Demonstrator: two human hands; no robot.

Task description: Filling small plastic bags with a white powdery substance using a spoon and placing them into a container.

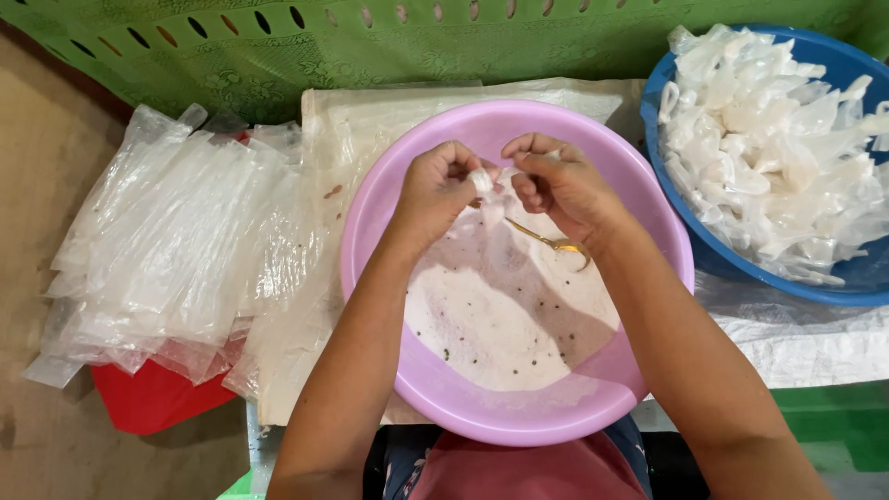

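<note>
From my feed, both hands meet over the round pink plastic basin (370,231) of white powder. My left hand (435,190) and right hand (560,185) both pinch a small clear plastic packet (485,185), which hangs with its long axis roughly vertical, neck up at the fingertips.
</note>
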